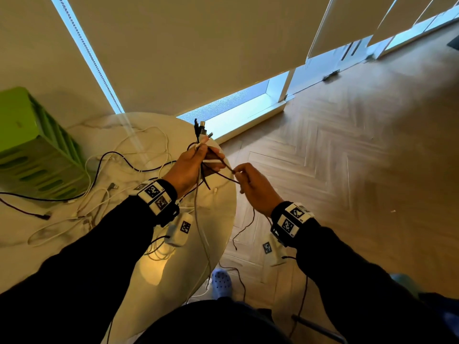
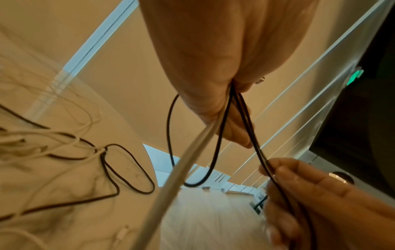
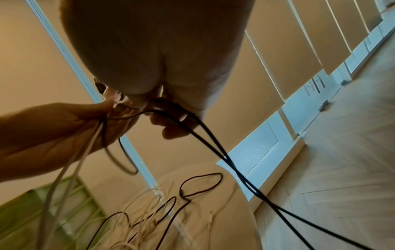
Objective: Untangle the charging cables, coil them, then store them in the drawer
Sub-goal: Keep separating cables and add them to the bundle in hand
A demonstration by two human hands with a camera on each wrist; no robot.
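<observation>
Above the round table's (image 1: pixel 224 207) edge, our left hand (image 1: pixel 188 167) grips a bundle of cables (image 1: pixel 202 135), plugs sticking up past its fingers, while our right hand (image 1: pixel 253 187) pinches one black cable (image 1: pixel 224 177) beside it.

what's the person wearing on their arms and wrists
Both arms are in long black sleeves. The left wrist and the right wrist each carry a black band with a white block bearing two black-and-white square markers. Below each wrist hangs a small white module with another marker and a thin black lead. The hands are bare, with no gloves.
</observation>
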